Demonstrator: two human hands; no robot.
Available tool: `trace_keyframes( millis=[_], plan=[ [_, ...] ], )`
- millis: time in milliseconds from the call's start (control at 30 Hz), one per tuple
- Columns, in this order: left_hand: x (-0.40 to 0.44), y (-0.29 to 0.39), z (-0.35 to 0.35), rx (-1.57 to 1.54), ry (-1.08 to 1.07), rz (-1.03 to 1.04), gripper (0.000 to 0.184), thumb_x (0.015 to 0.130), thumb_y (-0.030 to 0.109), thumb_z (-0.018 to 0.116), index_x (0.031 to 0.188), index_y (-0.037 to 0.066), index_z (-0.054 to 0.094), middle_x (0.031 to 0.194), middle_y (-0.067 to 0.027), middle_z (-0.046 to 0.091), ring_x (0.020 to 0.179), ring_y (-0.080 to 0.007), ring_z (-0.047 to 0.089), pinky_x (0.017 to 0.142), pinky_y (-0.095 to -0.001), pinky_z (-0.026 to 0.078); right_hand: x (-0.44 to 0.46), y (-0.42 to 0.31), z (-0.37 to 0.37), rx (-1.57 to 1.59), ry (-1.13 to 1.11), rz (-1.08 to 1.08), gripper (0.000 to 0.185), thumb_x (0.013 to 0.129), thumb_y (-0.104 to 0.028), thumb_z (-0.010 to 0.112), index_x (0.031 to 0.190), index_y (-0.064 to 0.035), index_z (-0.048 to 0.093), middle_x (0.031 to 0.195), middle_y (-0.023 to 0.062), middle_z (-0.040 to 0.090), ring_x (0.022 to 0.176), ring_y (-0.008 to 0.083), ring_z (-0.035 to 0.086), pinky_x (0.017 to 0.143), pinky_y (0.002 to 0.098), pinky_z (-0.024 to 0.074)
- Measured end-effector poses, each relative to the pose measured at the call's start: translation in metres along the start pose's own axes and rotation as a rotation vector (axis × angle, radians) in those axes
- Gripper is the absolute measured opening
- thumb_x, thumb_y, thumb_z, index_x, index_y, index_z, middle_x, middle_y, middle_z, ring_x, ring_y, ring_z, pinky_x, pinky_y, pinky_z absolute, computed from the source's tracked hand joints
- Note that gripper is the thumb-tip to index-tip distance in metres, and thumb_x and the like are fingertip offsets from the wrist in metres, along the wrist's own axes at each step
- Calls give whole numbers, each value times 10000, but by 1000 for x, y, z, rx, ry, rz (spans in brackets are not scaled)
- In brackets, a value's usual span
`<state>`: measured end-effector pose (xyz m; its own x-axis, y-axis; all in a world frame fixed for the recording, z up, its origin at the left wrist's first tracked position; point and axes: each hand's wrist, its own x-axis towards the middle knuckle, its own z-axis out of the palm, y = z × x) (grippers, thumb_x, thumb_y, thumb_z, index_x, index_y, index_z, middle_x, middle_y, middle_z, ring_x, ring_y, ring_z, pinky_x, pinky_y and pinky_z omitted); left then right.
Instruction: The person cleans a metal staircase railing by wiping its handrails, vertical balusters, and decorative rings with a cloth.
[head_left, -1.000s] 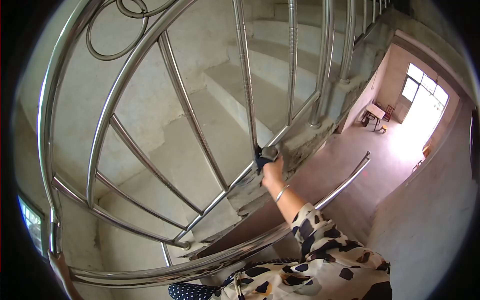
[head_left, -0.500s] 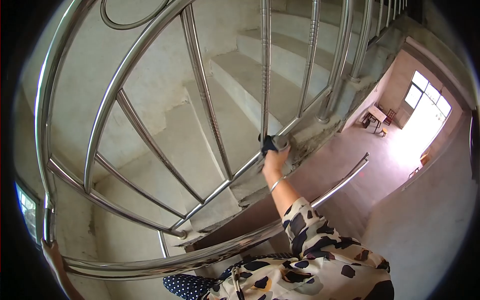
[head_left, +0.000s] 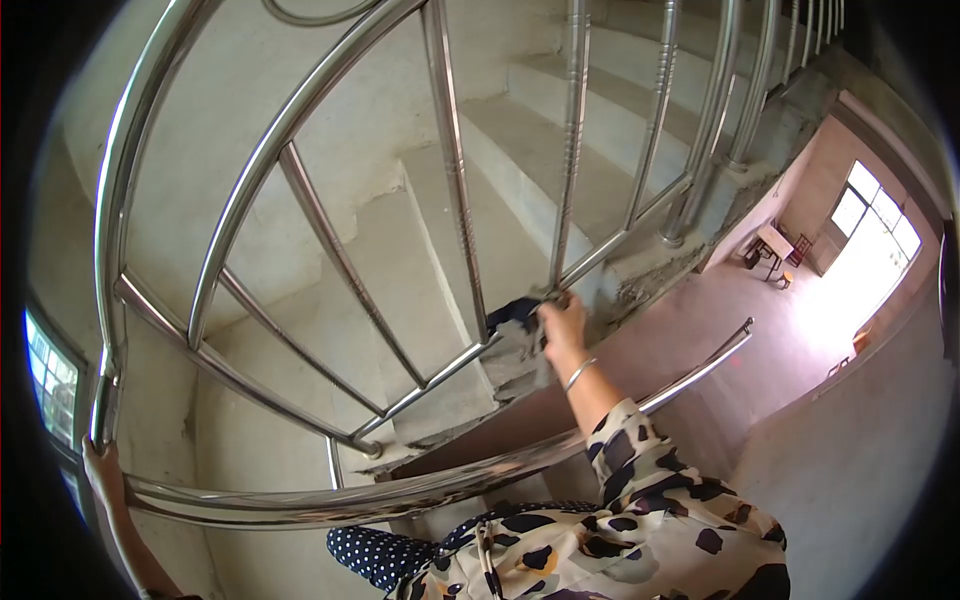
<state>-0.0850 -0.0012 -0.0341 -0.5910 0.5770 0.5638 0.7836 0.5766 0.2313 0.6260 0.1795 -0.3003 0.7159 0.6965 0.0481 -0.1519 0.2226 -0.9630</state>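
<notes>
At the far left edge, can see a bright window (head_left: pixel 52 380), partly cut off by the dark rim of the view. Just beside it, gripping the curved steel post (head_left: pixel 104 395) near its lower end with the left hand (head_left: pixel 103 468), closed narrow around the metal. From there, can follow the broad, shiny handrail (head_left: pixel 330 508) across the lower part of the view, with the polka-dot fabric (head_left: pixel 378 555) just below it. Above, can look between slanting balusters (head_left: pixel 456 170) to the concrete steps (head_left: pixel 480 220) behind. Near the middle, holding a dark cloth (head_left: pixel 514 314) with greyish parts in the right hand (head_left: pixel 565 325), with bent fingers, at the bottom rail (head_left: pixel 455 365). Have the cloth spread leftward from the fingers to the foot of a baluster; cannot tell how tightly it is pinched. Wearing a silver bracelet (head_left: pixel 580 373) on the right wrist and a shirt (head_left: pixel 650 530) with dark patches. Farther right, below the raised edge of the stairs, can make out a short slanting rail (head_left: pixel 700 372), then a small table (head_left: pixel 774 241) and a stool (head_left: pixel 786 278) near a bright doorway (head_left: pixel 862 255)
</notes>
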Motion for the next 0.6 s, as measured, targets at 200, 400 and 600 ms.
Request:
trace_keyframes(
  millis=[200,400,600],
  plan=[
    [0,-6,2,25,98,62,484,748,190,556,1184,3,457,1030,-189,549,947,-314,527,834,-376,384,-24,-1,29,-30,234,-168,519,629,15,567,1117,49,396,1002,150,512,913,253,513,864,325,388],
    [-8,14,-12,-3,-7,31,451,748,188,554,1149,-3,474,978,-165,561,890,-294,534,799,-361,392,-60,63,49,-6,136,208,423,732,-39,586,1117,13,419,1033,100,516,913,190,497,822,290,401],
    [-10,14,-13,-71,-25,64,440,742,216,561,1115,-6,486,942,-175,578,883,-311,553,790,-378,400,-92,24,23,388,-233,972,251,787,-80,500,1031,-36,536,931,77,582,828,214,564,797,381,465]
  ],
)
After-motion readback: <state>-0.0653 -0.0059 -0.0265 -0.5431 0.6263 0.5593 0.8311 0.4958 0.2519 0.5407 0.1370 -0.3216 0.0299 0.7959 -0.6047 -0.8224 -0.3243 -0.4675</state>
